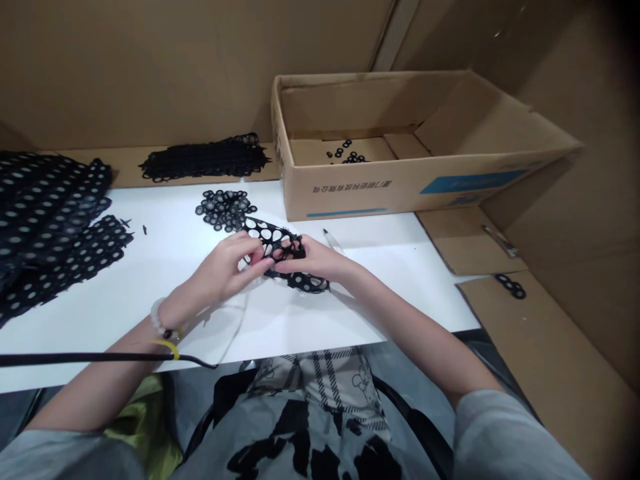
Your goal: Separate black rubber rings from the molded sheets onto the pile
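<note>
Between my hands is a black sheet with rows of round holes (pixel 270 233), lying partly on the white tabletop and bent at its right end. My left hand (pixel 227 267) pinches its near left edge with thumb and forefinger. Opposite, my right hand (pixel 320 259) has its fingers closed round the sheet's right part, thumb tip close to the left one. Exactly what the fingertips pinch is hidden. Just beyond the sheet lies a pile of small black rings (pixel 225 209). A pen-like tool (pixel 333 241) rests behind my right hand.
An open cardboard box (pixel 350 190) with several rings inside stands at the back right. Larger perforated black sheets (pixel 50 220) lie at left, and a stack of black strips (pixel 200 159) at the back. A thin black cable (pixel 100 359) crosses over my left forearm. Cardboard walls enclose the table (pixel 165 233).
</note>
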Motion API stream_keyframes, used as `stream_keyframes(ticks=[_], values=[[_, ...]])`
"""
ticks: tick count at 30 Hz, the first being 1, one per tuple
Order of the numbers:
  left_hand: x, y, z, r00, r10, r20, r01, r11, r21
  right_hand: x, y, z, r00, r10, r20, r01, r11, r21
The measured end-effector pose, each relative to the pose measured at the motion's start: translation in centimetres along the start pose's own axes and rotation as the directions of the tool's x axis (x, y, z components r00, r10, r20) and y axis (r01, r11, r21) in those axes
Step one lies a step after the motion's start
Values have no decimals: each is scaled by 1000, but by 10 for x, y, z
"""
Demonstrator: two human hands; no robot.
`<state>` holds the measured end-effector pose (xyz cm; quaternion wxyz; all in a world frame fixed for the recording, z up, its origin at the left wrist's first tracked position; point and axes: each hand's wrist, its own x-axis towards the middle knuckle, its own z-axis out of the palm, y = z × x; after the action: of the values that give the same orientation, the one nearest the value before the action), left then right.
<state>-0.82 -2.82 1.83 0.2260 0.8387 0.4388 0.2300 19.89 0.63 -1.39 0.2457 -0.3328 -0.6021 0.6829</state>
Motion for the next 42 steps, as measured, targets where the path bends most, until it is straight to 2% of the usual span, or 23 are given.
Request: stream_keyframes(ticks=[5, 8, 10, 11, 13, 14, 15, 16, 17, 19, 21, 24, 27, 30, 32, 34, 36, 38, 40, 42], values=[[5, -10, -6, 993, -29, 115, 34, 999, -37, -1, 1, -8, 999, 0, 52, 1, 1000, -29], [8, -17, -7, 992, -74, 101, 84, 991, -104, -1, -3, -11, 999, 49, 4, -49, 997, -58], [11, -23, -8, 985, -171, -26, 161, 960, -227, -2, -6, -12, 995, 92, -37, -95, 992, -78], [13, -27, -9, 965, -232, -122, 185, 933, -309, -3, -8, -12, 993, 110, -52, -114, 990, -82], [14, -33, -10, 879, -327, -346, 165, 891, -423, -4, -11, -12, 988, 133, -73, -139, 988, -74], [14, -34, -10, 835, -330, -439, 138, 899, -415, -5, -11, -11, 987, 135, -86, -140, 988, -65], [13, -33, -9, 817, -293, -497, 119, 928, -352, -5, -11, -10, 987, 131, -97, -137, 989, -60], [12, -30, -8, 829, -222, -513, 105, 963, -247, -5, -10, -9, 987, 122, -108, -129, 990, -60], [10, -26, -5, 863, -133, -487, 87, 989, -118, -5, -9, -7, 987, 111, -115, -119, 991, -67], [6, -16, 2, 937, 30, -347, 12, 993, 116, -3, -5, -4, 989, 77, -126, -90, 991, -99], [2, -7, 9, 974, 110, -196, -64, 972, 227, 0, -1, -1, 991, 42, -129, -59, 989, -135], [0, -3, 16, 992, 119, -44, -108, 976, 191, 2, 3, 1, 992, -5, -128, -18, 984, -176], [1, -9, 15, 997, 78, 12, -79, 996, 52, 2, 4, 0, 995, -44, -89, 30, 988, -149], [4, -18, 12, 1000, 19, 1, -19, 997, -68, 1, 2, -2, 998, -57, -30, 55, 997, -58], [7, -23, 7, 994, -67, -80, 52, 983, -177, -1, -1, -4, 999, -28, -22, 28, 999, -21], [9, -29, 3, 960, -190, -206, 119, 941, -317, -2, -3, -4, 999, 11, -47, -11, 1000, -2], [10, -31, -1, 912, -266, -313, 134, 913, -386, -2, -3, -4, 996, 36, -86, -33, 999, 38], [9, -29, -1, 896, -252, -366, 140, 942, -306, -1, -3, -3, 994, 42, -102, -32, 994, 102], [6, -23, 2, 918, -172, -357, 135, 983, -126, 1, -1, -2, 996, 26, -84, -12, 987, 160], [3, -14, 7, 954, -59, -293, 79, 995, 55, 2, 2, 0, 995, 7, -99, 12, 982, 189]])
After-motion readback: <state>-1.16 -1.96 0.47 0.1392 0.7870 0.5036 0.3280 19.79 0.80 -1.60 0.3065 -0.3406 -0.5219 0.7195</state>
